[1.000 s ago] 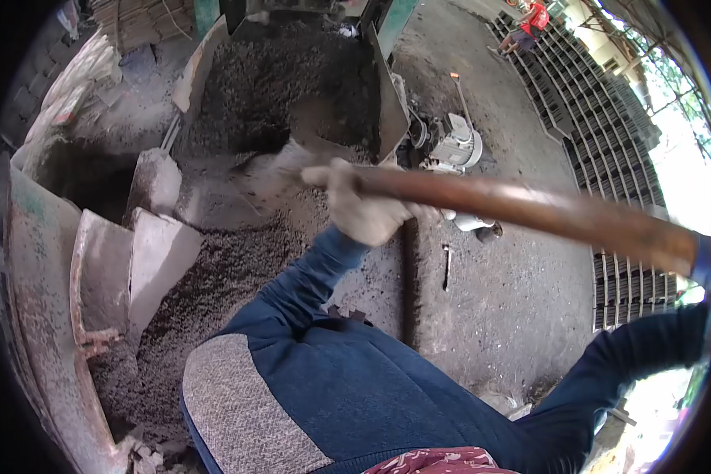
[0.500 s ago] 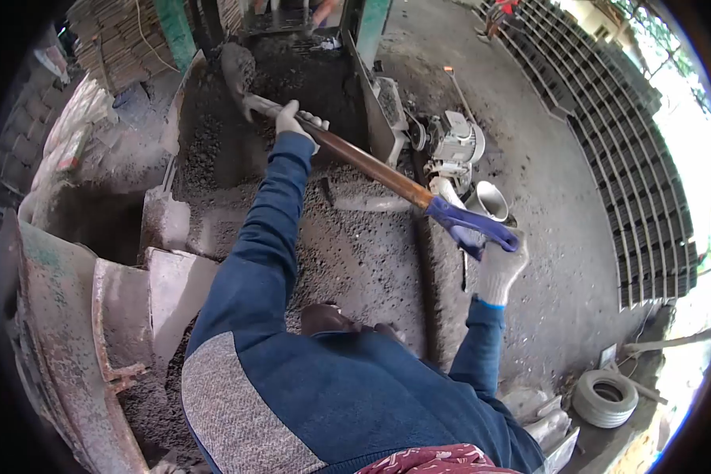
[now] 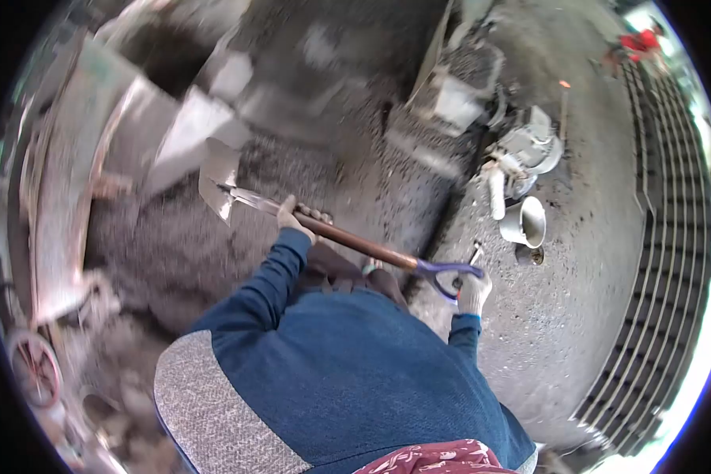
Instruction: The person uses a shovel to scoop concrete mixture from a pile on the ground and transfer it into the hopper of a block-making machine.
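A shovel (image 3: pixel 359 246) with a brown wooden shaft and a purple D-shaped handle slants across in front of my body. My left hand (image 3: pixel 293 218), in a pale glove, is wrapped round the shaft near the metal socket. At the other end my right hand (image 3: pixel 474 295), also gloved, grips the purple handle. The pale metal blade (image 3: pixel 220 175) points left, its face bare and shiny. It overlaps the edge of a dark heap of gritty mix (image 3: pixel 166 249) in this view.
Rusty metal panels (image 3: pixel 63 166) stand on the left, above a spoked wheel (image 3: pixel 34 369). An electric motor (image 3: pixel 529 142) and a white bucket (image 3: pixel 524 222) are to the right. Stacked slatted racks (image 3: pixel 671 237) line the far right, with a person in red (image 3: pixel 641 43) beyond.
The shovel has swung from the far trough, where its blade carried dark mix, back and left to the heap. The blade now shows bare. My view has turned left and down.
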The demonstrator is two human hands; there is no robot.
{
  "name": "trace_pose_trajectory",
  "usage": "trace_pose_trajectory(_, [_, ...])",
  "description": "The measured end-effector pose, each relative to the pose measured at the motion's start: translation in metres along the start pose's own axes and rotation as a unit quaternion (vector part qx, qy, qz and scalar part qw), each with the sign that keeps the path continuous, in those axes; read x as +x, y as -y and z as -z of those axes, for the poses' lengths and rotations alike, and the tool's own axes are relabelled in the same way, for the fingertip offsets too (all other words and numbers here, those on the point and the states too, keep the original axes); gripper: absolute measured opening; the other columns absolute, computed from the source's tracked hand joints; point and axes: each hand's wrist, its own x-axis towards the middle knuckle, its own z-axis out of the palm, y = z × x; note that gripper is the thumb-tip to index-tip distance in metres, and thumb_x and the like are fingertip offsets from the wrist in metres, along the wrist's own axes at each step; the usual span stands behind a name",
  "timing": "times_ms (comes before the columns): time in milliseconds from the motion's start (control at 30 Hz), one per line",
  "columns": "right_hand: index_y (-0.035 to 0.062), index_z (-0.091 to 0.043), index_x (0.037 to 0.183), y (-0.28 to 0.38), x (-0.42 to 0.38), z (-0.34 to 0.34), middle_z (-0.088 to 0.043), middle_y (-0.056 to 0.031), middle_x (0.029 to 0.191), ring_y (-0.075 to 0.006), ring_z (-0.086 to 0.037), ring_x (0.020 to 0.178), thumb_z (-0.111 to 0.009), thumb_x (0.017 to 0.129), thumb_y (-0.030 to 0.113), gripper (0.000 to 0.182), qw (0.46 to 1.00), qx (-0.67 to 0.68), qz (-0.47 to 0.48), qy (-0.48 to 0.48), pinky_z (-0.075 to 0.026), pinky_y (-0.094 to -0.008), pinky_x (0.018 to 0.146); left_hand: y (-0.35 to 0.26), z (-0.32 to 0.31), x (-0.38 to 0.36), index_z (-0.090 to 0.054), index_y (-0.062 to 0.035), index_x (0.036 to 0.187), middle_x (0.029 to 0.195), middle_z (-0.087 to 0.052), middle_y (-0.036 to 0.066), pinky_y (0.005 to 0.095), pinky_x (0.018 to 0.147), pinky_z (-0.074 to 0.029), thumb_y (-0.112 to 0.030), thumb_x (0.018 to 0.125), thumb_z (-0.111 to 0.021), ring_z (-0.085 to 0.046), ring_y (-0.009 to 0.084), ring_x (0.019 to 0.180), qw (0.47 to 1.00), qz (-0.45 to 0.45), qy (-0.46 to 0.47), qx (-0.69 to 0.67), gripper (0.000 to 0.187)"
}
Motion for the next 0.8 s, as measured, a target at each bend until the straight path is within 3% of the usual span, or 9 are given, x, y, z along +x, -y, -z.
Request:
trace_pose_trajectory(67, [-0.0024, -0.063, 0.090, 0.021, 0.009, -0.003, -0.063, -0.0059, 0.069, -0.0145, -0.060, 0.054, -0.068, 0.075, -0.001, 0.016, 0.989, -0.080, 0.021, 0.121, -0.046, -0.0286, 0.048, 0.004, 0.077, 0.013, -0.048, -0.0132, 0.071, 0.062, -0.051, 0.006, 0.0608, 0.068, -0.051, -0.036, 0.095, -0.058, -0.053, 0.0289, 0.055, 0.993, -0.094, -0.072, 0.010, 0.035])
trace_pose_trajectory(367, [-0.0019, -0.069, 0.098, 0.115, -0.041, -0.068, -0.069, -0.0058, 0.086, -0.0115, -0.063, 0.075, -0.079, 0.070, 0.015, 0.034, 0.817, -0.204, 0.137, 0.522, -0.052, -0.0278, 0.068, 0.059, 0.273, -0.066, -0.053, -0.0106, 0.080, 0.068, -0.057, 0.007, 0.0590, 0.074, -0.053, -0.034, 0.094, -0.059, -0.058, 0.0333, 0.068, 0.926, -0.031, -0.290, -0.242, 0.028])
trace_pose_trajectory(433, [-0.0024, -0.069, 0.101, 0.124, -0.060, -0.084, -0.069, -0.0066, 0.090, -0.0127, -0.064, 0.080, -0.079, 0.072, 0.020, 0.038, 0.730, -0.186, 0.170, 0.635, -0.052, -0.0290, 0.073, 0.076, 0.284, -0.076, -0.053, -0.0108, 0.085, 0.076, -0.056, 0.006, 0.0547, 0.075, -0.052, -0.028, 0.090, -0.063, -0.058, 0.0281, 0.073, 0.950, 0.049, -0.264, -0.159, 0.020])
trace_pose_trajectory(467, [-0.0036, -0.069, 0.103, 0.123, -0.065, -0.091, -0.069, -0.0079, 0.093, -0.0147, -0.064, 0.085, -0.079, 0.074, 0.029, 0.045, 0.714, -0.175, -0.013, 0.677, -0.052, -0.0311, 0.078, 0.086, 0.295, -0.068, -0.054, -0.0112, 0.085, 0.077, -0.058, 0.006, 0.0543, 0.074, -0.052, -0.027, 0.089, -0.063, -0.059, 0.0281, 0.076, 0.951, 0.048, -0.246, -0.182, 0.019])
trace_pose_trajectory(633, [-0.0020, -0.053, 0.131, 0.018, -0.123, -0.170, -0.067, -0.0110, 0.104, -0.0212, -0.064, 0.088, -0.060, 0.097, 0.024, 0.043, 0.596, -0.202, 0.044, 0.776, -0.055, -0.0365, 0.077, 0.070, 0.278, -0.124, -0.058, -0.0093, 0.081, 0.073, -0.062, 0.008, 0.0438, 0.066, -0.055, -0.032, 0.088, -0.065, -0.062, 0.0275, 0.068, 0.989, 0.013, -0.043, -0.142, 0.025])
trace_pose_trajectory(667, [-0.0004, -0.050, 0.134, -0.024, -0.126, -0.183, -0.066, -0.0116, 0.105, -0.0239, -0.065, 0.089, -0.058, 0.099, 0.027, 0.045, 0.527, -0.245, 0.078, 0.810, -0.055, -0.0393, 0.078, 0.079, 0.293, -0.127, -0.061, -0.0085, 0.084, 0.077, -0.065, 0.008, 0.0428, 0.067, -0.055, -0.030, 0.090, -0.063, -0.063, 0.0257, 0.069, 0.967, 0.032, 0.148, -0.205, 0.022])
trace_pose_trajectory(700, [0.0011, -0.051, 0.131, -0.052, -0.143, -0.194, -0.067, -0.0122, 0.105, -0.0261, -0.065, 0.088, -0.059, 0.098, 0.030, 0.044, 0.532, -0.284, -0.052, 0.796, -0.055, -0.0413, 0.078, 0.086, 0.305, -0.130, -0.064, -0.0077, 0.088, 0.081, -0.067, 0.008, 0.0418, 0.068, -0.056, -0.028, 0.092, -0.062, -0.064, 0.0238, 0.071, 0.906, 0.045, 0.337, -0.250, 0.020])
trace_pose_trajectory(767, [0.0035, -0.056, 0.122, -0.106, -0.190, -0.212, -0.068, -0.0132, 0.103, -0.0296, -0.065, 0.086, -0.062, 0.096, 0.036, 0.042, 0.588, -0.327, -0.462, 0.578, -0.056, -0.0440, 0.079, 0.093, 0.305, -0.165, -0.066, -0.0065, 0.098, 0.087, -0.070, 0.007, 0.0382, 0.068, -0.056, -0.022, 0.097, -0.059, -0.066, 0.0206, 0.075, 0.930, -0.017, 0.315, -0.189, 0.017])
trace_pose_trajectory(800, [0.0042, -0.059, 0.111, -0.145, -0.202, -0.217, -0.068, -0.0152, 0.099, -0.0297, -0.064, 0.080, -0.067, 0.090, 0.036, 0.039, 0.556, -0.224, -0.466, 0.651, -0.054, -0.0438, 0.080, 0.098, 0.310, -0.187, -0.067, -0.0058, 0.103, 0.090, -0.070, 0.007, 0.0365, 0.067, -0.056, -0.020, 0.098, -0.058, -0.066, 0.0193, 0.077, 0.945, -0.062, 0.291, -0.138, 0.017])
